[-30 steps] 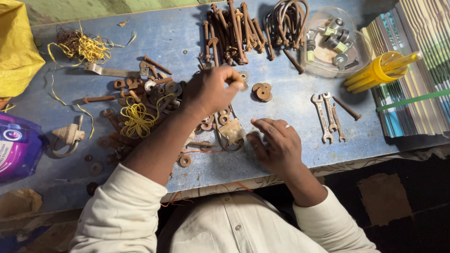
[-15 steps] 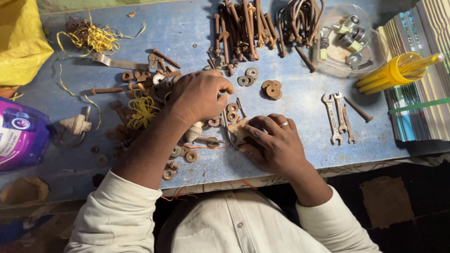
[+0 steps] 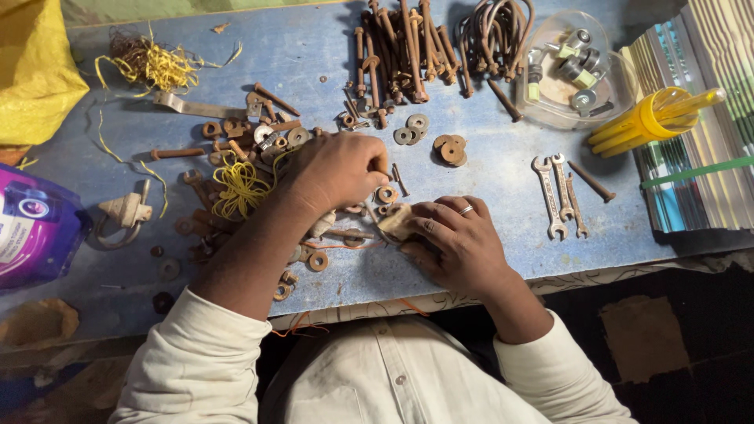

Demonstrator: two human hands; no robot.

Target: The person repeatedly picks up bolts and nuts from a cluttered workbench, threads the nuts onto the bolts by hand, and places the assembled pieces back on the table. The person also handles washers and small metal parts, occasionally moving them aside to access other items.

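Blue table (image 3: 236,55) carries rusty hardware. I see my right hand (image 3: 459,243) closed on a tan block (image 3: 397,224) near the front edge; my left hand (image 3: 338,169), fingers curled, pinches among washers (image 3: 385,195) just above it. Purple pouch (image 3: 35,228) far left, yellow bag (image 3: 35,71) at the corner.

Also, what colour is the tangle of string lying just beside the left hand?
Yellow. The string shows best in the head view, lying among rusty washers left of the left hand.
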